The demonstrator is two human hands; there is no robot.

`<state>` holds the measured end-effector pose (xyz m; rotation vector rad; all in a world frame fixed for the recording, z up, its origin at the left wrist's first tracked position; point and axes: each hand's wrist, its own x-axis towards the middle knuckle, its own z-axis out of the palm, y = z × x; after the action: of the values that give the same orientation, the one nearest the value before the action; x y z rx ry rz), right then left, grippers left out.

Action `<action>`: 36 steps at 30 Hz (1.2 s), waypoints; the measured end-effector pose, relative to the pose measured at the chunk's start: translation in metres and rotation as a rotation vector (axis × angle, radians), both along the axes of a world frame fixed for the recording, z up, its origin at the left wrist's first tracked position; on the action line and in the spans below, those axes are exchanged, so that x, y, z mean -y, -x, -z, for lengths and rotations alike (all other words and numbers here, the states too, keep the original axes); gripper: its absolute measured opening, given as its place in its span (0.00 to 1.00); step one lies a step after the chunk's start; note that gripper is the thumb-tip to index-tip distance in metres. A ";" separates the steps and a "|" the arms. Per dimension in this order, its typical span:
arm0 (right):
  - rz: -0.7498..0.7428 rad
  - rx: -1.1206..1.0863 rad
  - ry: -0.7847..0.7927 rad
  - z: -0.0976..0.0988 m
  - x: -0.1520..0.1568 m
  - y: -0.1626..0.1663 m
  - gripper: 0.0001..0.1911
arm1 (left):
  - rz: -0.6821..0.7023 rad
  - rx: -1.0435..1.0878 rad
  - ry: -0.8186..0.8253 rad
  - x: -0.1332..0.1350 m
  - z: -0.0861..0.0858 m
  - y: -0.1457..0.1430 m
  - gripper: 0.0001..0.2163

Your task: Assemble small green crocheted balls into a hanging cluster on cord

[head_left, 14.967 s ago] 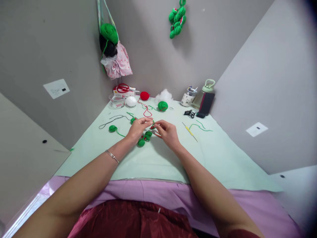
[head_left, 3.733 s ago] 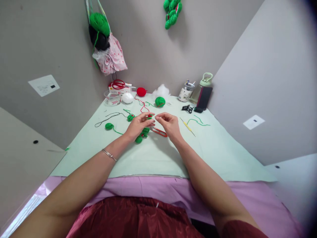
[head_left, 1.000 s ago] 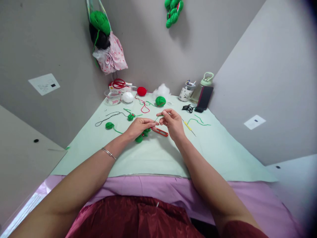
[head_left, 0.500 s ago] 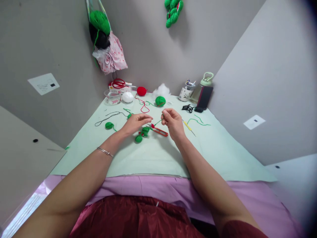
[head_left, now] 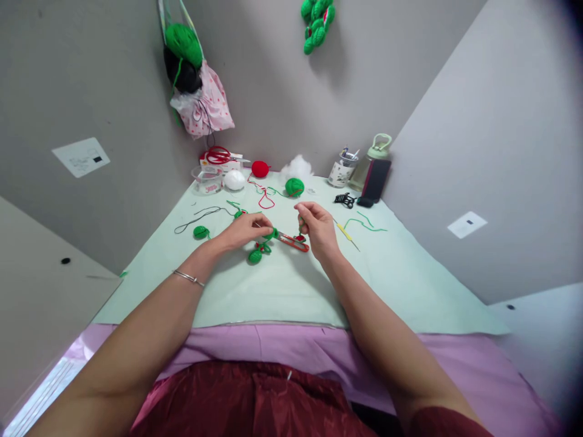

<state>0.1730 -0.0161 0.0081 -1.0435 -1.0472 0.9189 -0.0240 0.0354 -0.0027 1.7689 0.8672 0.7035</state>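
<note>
My left hand is closed, its thumb and fingertips pinching a green crocheted piece. Joined to or lying against it are red-and-green bits and a small green crocheted ball on the table. My right hand pinches a short strand of green yarn between thumb and fingers. Below that strand hangs a small red crocheted piece. A tool with an orange-red handle, perhaps a cutter or snips, lies between my hands, its front end partly covered by the green piece.
A yellow-handled crochet hook lies right of my right hand. Another green ball is at the left. Toward the wall are a red yarn ball, green yarn ball, white stuffing, red scissors and a bottle.
My left hand has lowered slightly and closed on the green crocheted piece. The red piece has shifted right, from the tool's front end to beneath my right hand.
</note>
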 end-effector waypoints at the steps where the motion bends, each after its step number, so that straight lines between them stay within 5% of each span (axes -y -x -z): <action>1: 0.001 0.001 -0.001 0.000 0.000 0.000 0.17 | -0.031 0.071 0.036 -0.001 -0.002 0.000 0.11; 5: -0.057 0.002 0.007 0.001 0.000 0.000 0.17 | -0.045 0.366 0.255 -0.002 -0.008 -0.001 0.15; 12: -0.190 0.023 0.055 0.000 0.004 0.005 0.19 | 0.005 0.612 0.417 0.003 -0.010 -0.003 0.07; 27: -0.375 0.160 0.150 0.004 0.006 0.008 0.22 | 0.074 0.718 0.479 0.007 -0.015 -0.002 0.05; 36: -0.235 0.113 0.196 0.004 0.004 0.007 0.17 | 0.036 0.682 0.438 0.005 -0.014 0.000 0.11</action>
<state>0.1660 -0.0200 0.0045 -1.1612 -1.2108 1.1822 -0.0240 0.0302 0.0112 1.0425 0.4664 0.9316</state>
